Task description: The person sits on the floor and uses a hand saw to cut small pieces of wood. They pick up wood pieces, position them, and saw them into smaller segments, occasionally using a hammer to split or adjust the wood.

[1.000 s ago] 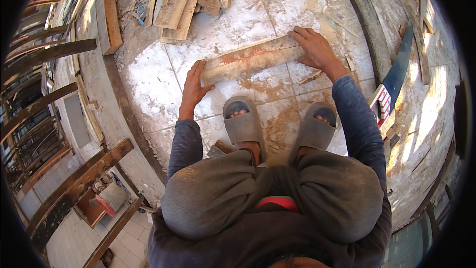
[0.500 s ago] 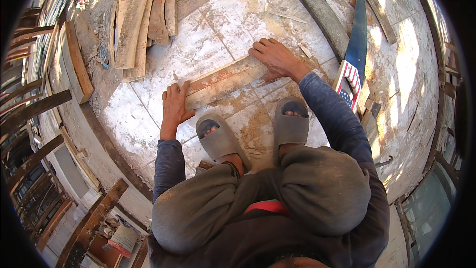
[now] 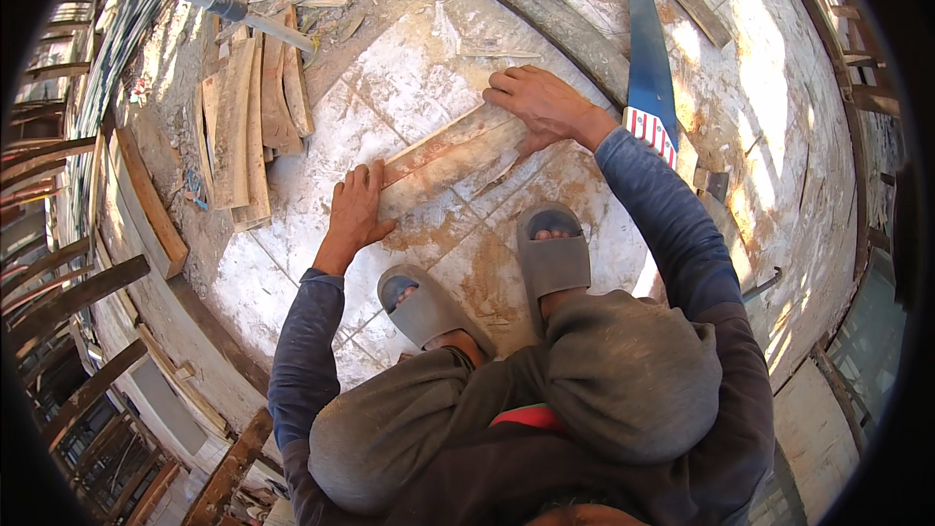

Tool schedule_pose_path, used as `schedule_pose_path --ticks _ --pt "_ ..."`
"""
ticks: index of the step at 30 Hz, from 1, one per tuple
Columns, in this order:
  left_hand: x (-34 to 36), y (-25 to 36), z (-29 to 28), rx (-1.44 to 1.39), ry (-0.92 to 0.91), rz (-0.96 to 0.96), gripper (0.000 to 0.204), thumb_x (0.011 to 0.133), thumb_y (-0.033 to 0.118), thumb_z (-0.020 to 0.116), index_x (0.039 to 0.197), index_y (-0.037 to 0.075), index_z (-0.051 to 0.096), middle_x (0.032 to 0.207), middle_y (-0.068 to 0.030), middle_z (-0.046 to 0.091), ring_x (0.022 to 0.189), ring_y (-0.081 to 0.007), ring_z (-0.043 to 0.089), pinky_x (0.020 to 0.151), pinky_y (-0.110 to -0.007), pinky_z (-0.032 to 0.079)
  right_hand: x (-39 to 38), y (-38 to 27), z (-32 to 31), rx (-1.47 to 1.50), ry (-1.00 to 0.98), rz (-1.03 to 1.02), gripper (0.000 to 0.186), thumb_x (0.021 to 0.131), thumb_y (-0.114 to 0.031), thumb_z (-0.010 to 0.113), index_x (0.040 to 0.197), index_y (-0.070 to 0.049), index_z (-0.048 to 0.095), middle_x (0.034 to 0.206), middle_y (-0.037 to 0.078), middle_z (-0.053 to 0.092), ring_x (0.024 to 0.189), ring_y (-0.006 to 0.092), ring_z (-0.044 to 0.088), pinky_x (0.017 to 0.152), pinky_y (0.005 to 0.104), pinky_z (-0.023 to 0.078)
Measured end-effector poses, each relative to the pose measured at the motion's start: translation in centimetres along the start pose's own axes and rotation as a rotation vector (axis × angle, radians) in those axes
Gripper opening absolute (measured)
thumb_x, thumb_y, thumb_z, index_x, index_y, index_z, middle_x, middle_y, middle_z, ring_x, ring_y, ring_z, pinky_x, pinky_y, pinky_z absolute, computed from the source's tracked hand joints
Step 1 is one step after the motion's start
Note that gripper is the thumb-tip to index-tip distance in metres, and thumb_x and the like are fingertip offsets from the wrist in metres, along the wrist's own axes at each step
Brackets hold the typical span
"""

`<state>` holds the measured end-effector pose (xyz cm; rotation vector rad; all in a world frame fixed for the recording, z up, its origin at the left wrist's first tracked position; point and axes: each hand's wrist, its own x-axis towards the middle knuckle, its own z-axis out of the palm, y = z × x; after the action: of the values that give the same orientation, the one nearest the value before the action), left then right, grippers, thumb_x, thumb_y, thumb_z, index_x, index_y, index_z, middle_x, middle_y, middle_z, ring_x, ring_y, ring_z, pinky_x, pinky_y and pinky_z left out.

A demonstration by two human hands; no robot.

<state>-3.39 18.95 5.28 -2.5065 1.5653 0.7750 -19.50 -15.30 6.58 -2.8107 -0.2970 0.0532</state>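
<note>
Trousers [image 3: 623, 370], 1 pair: grey-brown, knees deeply bent. Slide sandals [image 3: 555, 261], 2: grey, open-toed, worn on bare feet, set apart on the tiled floor [image 3: 255, 278], dusted white with brown patches. Left grip [image 3: 353, 214], 1: closed on the left end of the plank [image 3: 453, 158], thumb spread toward the near edge. Right grip [image 3: 545, 107], 1: clasped across the right end, fingers over the far edge, thumb at the near edge. Plank, 1: short, weathered, stained reddish, held slantwise between both grips, beyond the sandals; resting on the floor or just above, cannot tell which. Handsaw [image 3: 651, 68], 1: blue blade, red-and-white striped handle, lying beyond the right sleeve. Wooden strips [image 3: 234, 131], several: heaped at far left. Tube [image 3: 224, 8], 1: pale, dark-collared, slanting above the heap.
</note>
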Motion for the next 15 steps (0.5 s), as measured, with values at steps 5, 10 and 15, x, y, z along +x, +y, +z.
schedule_pose_path --ticks 5,10,15 --pt "4.8 0.6 -3.4 -0.047 -0.103 0.193 0.122 0.07 0.048 0.086 0.157 0.0 0.016 0.153 -0.0286 0.034 0.142 -0.0423 0.035 0.112 -0.052 0.037 -1.7 5.3 -3.0 -0.171 0.046 -0.017 0.086 0.048 -0.042 0.092 0.117 -0.004 0.059 0.11 0.007 0.056 0.107 0.027 0.056 0.096 0.0388 0.047" --pt "10.9 3.8 -6.6 0.114 0.093 0.296 0.128 0.071 0.066 0.079 0.157 -0.003 0.015 0.158 -0.0276 0.028 0.145 -0.0465 0.031 0.112 -0.062 0.034 -1.2 9.4 -4.7 -0.294 -0.029 0.084 0.075 0.053 -0.037 0.091 0.116 -0.007 0.063 0.109 0.004 0.058 0.111 0.0235 0.055 0.097 0.0353 0.046" --pt "17.8 10.8 -6.3 0.128 0.245 0.226 0.13 0.071 0.074 0.075 0.156 -0.006 0.018 0.156 -0.0265 0.031 0.144 -0.0439 0.031 0.109 -0.062 0.036 0.8 10.7 -3.6 -0.256 -0.121 0.198 0.089 0.05 -0.034 0.093 0.13 -0.012 0.059 0.128 0.006 0.057 0.126 0.0256 0.05 0.111 0.036 0.04"
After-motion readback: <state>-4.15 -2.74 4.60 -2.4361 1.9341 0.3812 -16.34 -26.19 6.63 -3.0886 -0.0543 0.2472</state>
